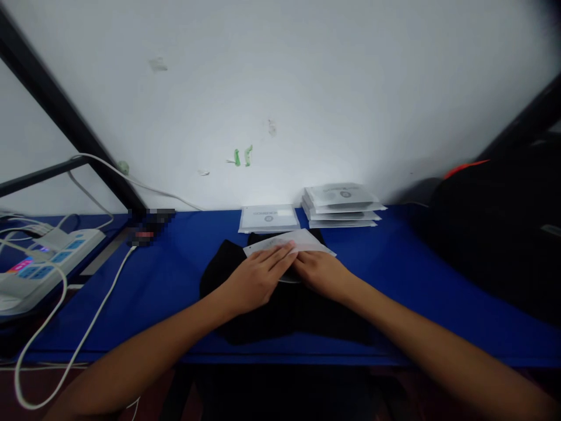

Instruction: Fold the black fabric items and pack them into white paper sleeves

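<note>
A frosted white plastic bag [307, 238] with a faint print lies tilted over black cloth [263, 321] in front of me. My left hand [258, 275] holds the bag's near edge, its fingers stretched together across the top and its thumb out of sight. Close against it, my right hand [322, 270] is bent at the same edge, with its fingertips hidden at or under the plastic. The two hands meet near the middle of the bag. Beneath them the black cloth spreads over the blue table [170, 310].
Behind the bag lies another flat printed bag [268, 218], with a stack of similar filled bags [342, 202] to its right. A white power strip [65, 257] and looping white cable [103, 313] are at left. A large black bag-like object [495, 234] stands at right.
</note>
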`<state>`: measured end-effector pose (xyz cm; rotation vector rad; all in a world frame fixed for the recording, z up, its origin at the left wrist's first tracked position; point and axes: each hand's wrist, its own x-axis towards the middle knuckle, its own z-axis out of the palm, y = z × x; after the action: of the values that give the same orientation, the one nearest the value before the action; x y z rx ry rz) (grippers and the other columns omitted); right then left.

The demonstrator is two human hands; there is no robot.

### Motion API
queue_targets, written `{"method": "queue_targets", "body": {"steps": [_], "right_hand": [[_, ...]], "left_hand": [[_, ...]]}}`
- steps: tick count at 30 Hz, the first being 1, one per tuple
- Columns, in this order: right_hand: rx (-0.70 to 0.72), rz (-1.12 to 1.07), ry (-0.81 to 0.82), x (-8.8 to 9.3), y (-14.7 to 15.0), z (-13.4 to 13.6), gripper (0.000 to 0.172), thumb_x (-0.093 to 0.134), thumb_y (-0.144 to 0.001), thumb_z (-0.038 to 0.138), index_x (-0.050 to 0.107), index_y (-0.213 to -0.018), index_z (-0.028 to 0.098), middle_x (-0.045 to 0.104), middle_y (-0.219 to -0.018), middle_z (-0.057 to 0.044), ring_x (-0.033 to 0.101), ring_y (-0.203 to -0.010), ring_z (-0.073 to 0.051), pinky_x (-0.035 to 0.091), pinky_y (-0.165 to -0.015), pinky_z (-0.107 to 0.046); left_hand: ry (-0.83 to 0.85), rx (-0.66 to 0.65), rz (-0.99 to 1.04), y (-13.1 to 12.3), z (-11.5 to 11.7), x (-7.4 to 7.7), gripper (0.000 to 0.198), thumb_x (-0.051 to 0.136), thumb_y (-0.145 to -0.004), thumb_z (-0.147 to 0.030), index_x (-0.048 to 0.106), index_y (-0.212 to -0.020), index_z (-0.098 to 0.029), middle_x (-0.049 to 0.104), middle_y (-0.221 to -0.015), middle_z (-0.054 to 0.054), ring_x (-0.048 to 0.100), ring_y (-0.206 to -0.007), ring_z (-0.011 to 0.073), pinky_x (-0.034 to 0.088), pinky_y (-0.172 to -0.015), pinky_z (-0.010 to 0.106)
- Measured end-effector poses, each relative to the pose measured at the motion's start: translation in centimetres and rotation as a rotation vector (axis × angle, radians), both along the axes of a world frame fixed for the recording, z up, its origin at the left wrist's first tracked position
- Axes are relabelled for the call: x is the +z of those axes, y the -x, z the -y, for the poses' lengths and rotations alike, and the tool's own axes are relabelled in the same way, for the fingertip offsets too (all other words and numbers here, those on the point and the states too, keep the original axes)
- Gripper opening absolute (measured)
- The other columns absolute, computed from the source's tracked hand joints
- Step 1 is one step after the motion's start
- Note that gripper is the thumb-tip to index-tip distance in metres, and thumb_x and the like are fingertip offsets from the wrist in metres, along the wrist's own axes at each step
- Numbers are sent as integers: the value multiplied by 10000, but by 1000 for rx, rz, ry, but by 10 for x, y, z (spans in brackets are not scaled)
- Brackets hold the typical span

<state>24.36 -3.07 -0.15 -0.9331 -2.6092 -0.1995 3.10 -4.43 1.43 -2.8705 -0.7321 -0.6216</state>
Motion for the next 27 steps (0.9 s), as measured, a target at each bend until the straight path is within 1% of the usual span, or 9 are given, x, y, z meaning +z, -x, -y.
{"method": "queue_targets", "body": {"steps": [2, 4, 6, 7, 11, 16, 18, 21, 27], "right_hand": [[79, -77, -146, 10, -5, 2, 243, 433, -952, 132, 590, -1137, 117, 697, -1026, -144, 656, -969, -243, 547, -874, -416], [127, -194, -299, 18, -9, 4, 249, 491, -942, 147, 565, -1178, 118, 691, -1059, -142, 642, -1006, -245, 546, -894, -419], [124, -296, -387, 23, -12, 6, 315, 566, -914, 163, 534, -1225, 121, 683, -1094, -147, 630, -1042, -248, 551, -886, -416], [124, -331, -418, 25, -13, 7, 351, 603, -898, 183, 525, -1235, 118, 680, -1101, -153, 625, -1054, -254, 553, -877, -417], [201, -348, -489, 25, -5, 13, 394, 689, -859, 292, 556, -1178, 103, 699, -1068, -146, 632, -1024, -259, 542, -894, -436], [270, -298, -496, 20, 9, 17, 91, 596, -920, 204, 619, -989, 149, 719, -865, -54, 643, -847, -184, 535, -903, -401], [261, -287, -497, 19, 9, 17, 60, 567, -930, 172, 625, -931, 154, 704, -807, -42, 633, -797, -174, 533, -894, -396], [254, -260, -503, 20, 8, 18, 88, 548, -931, 138, 626, -892, 148, 686, -764, -40, 620, -769, -171, 533, -882, -388], [226, -236, -521, 28, -3, 10, 75, 544, -924, 122, 618, -934, 134, 702, -850, -77, 609, -841, -197, 519, -911, -412]], "left_hand": [[-94, -3, 166, 3, -3, 2, 525, 414, -907, -49, 347, -1424, -114, 523, -1397, 176, 515, -1292, 236, 495, -1024, 387], [-167, 6, 318, 7, -4, 5, 337, 465, -938, -89, 488, -1273, -121, 673, -1156, 137, 652, -1076, 207, 560, -912, 342], [-206, 19, 404, 10, -5, 9, 170, 531, -935, -116, 566, -1100, -138, 713, -946, 77, 691, -879, 176, 588, -800, 305], [-213, 17, 417, 11, -5, 10, 117, 548, -931, -117, 579, -1040, -143, 714, -896, 61, 690, -826, 166, 589, -760, 291], [-214, -45, 405, 8, -1, 11, 72, 545, -928, -102, 591, -969, -139, 722, -873, 54, 692, -798, 159, 592, -730, 280], [-217, -67, 352, 1, 6, 9, 138, 506, -927, -90, 585, -823, -135, 714, -787, 53, 705, -773, 168, 604, -706, 284], [-194, -94, 312, 1, 7, 10, 153, 484, -930, -74, 595, -838, -123, 728, -830, 71, 714, -796, 173, 610, -714, 286], [-166, -131, 305, 3, 7, 11, 158, 467, -931, -59, 618, -935, -106, 740, -935, 104, 723, -849, 178, 615, -737, 288], [-149, -104, 430, 14, -2, 17, 201, 473, -895, -22, 625, -943, -143, 749, -961, 78, 728, -864, 151, 605, -730, 245]]}}
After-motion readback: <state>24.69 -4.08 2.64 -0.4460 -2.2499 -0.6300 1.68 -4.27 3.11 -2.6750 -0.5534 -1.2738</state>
